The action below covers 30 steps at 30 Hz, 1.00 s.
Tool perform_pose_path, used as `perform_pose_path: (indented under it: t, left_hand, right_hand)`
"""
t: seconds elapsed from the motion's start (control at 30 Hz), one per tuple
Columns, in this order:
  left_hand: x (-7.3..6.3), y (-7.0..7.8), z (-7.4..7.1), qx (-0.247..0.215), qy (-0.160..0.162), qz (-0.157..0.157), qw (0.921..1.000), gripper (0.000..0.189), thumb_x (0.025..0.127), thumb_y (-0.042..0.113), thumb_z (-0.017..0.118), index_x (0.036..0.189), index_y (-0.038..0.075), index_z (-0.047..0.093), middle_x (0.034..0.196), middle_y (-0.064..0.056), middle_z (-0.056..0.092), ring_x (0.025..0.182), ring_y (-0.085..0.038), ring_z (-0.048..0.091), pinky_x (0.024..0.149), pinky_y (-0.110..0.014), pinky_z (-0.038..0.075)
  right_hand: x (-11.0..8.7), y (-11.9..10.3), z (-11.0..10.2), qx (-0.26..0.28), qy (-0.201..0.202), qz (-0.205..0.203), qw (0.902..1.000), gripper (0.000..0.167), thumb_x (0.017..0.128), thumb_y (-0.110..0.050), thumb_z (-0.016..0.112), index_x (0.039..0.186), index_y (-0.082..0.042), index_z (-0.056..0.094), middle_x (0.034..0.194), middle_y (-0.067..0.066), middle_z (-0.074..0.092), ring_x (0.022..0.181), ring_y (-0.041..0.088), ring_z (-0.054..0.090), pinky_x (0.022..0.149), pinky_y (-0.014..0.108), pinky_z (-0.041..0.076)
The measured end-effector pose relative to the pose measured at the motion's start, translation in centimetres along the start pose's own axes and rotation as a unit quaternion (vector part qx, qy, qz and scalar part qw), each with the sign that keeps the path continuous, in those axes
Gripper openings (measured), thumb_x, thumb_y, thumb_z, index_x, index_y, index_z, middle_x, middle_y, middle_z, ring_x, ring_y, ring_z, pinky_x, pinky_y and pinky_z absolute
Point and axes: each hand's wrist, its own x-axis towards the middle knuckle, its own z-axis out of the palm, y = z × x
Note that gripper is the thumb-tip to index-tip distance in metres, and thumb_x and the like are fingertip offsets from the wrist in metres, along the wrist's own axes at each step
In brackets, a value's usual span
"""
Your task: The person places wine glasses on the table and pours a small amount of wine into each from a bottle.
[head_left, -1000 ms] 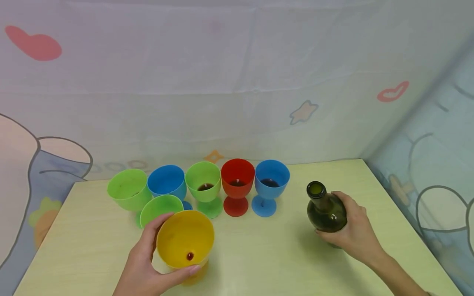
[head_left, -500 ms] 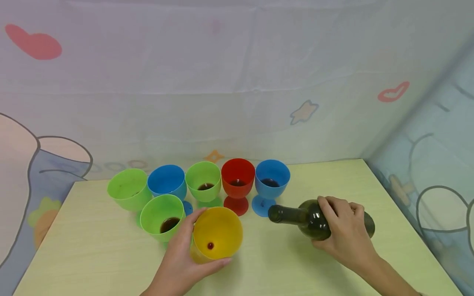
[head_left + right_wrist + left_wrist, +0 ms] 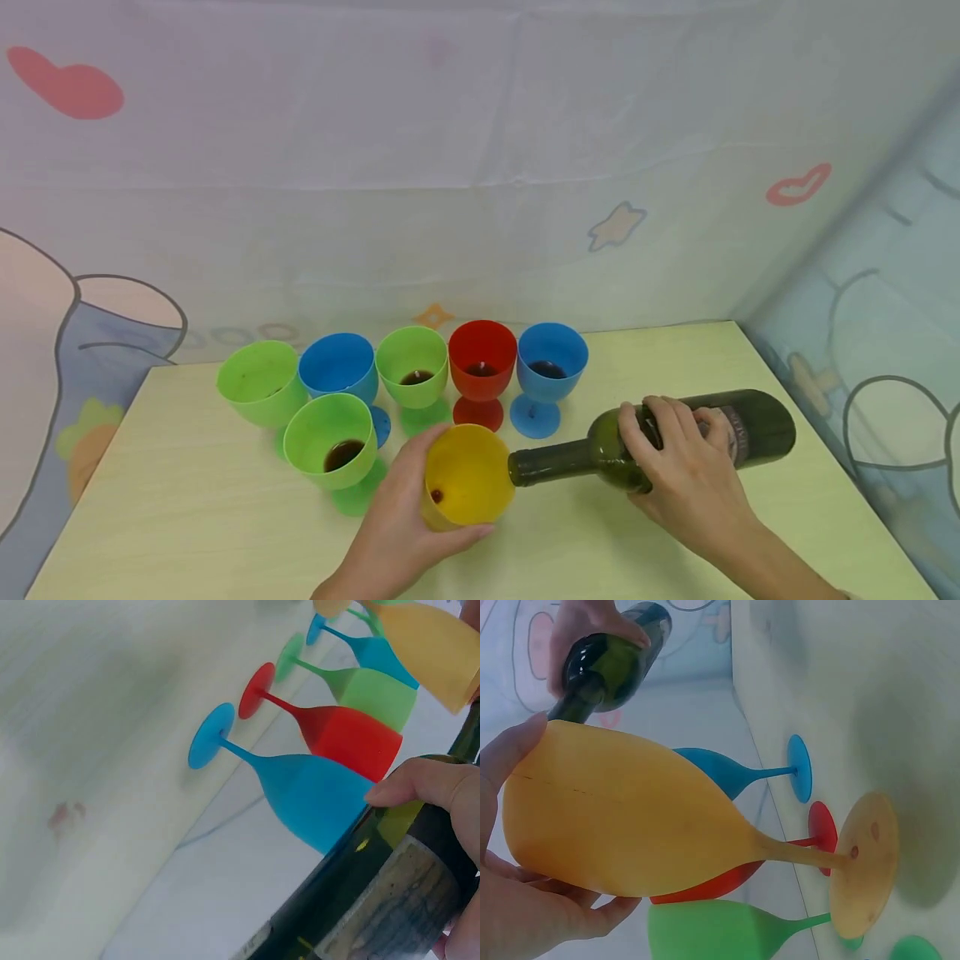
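Note:
A yellow goblet with a dark red drop inside is gripped round its bowl by my left hand. In the left wrist view the goblet hangs above the table by its bowl, stem and foot free. My right hand holds a dark green wine bottle round its body, tipped almost level. The bottle's mouth is at the goblet's right rim; no stream of liquid shows. In the right wrist view the label and my thumb are visible on the bottle.
Along the table's back stand a green goblet, a blue goblet, another green goblet, a red goblet and a blue goblet. A nearer green goblet holds dark liquid. A printed cloth hangs behind.
The left hand has carried the yellow goblet rightward, away from the nearer green goblet. The right hand has tipped the bottle from near upright to almost level, its mouth moving left to the yellow goblet.

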Motion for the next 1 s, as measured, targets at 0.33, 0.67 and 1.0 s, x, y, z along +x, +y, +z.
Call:
perform_pose_path:
  t: [0.33, 0.67, 1.0]
  left_hand:
    - [0.1, 0.1, 0.5, 0.017, -0.009, 0.040, 0.9990, 0.090, 0.063, 0.036, 0.083, 0.135, 0.017, 0.032, 0.131, -0.003, 0.040, 0.116, -0.025, 0.040, 0.091, -0.051, 0.041]
    - [0.2, 0.0, 0.9, 0.035, -0.006, 0.059, 0.9976, 0.091, 0.064, 0.036, 0.083, 0.136, 0.016, 0.032, 0.132, -0.004, 0.040, 0.117, -0.026, 0.040, 0.092, -0.052, 0.040]
    - [0.2, 0.1, 1.1, 0.037, -0.003, 0.065, 0.9972, 0.090, 0.064, 0.035, 0.083, 0.136, 0.017, 0.032, 0.130, -0.002, 0.041, 0.116, -0.025, 0.040, 0.092, -0.053, 0.039]
  right_hand:
    - [0.7, 0.1, -0.5, -0.024, 0.009, -0.026, 0.9993, 0.076, 0.041, -0.014, 0.080, 0.109, -0.003, 0.050, 0.097, 0.028, 0.051, 0.090, 0.043, 0.050, 0.070, 0.057, 0.032]
    - [1.3, 0.2, -0.9, -0.021, 0.012, -0.046, 0.9986, 0.059, 0.053, -0.003, 0.066, 0.110, -0.004, 0.052, 0.100, 0.029, 0.051, 0.093, 0.045, 0.050, 0.070, 0.055, 0.033]
    - [2.5, 0.1, -1.6, -0.022, 0.036, -0.068, 0.9968, 0.032, 0.087, -0.006, 0.028, 0.107, -0.003, 0.053, 0.098, 0.030, 0.051, 0.092, 0.046, 0.051, 0.070, 0.054, 0.031]
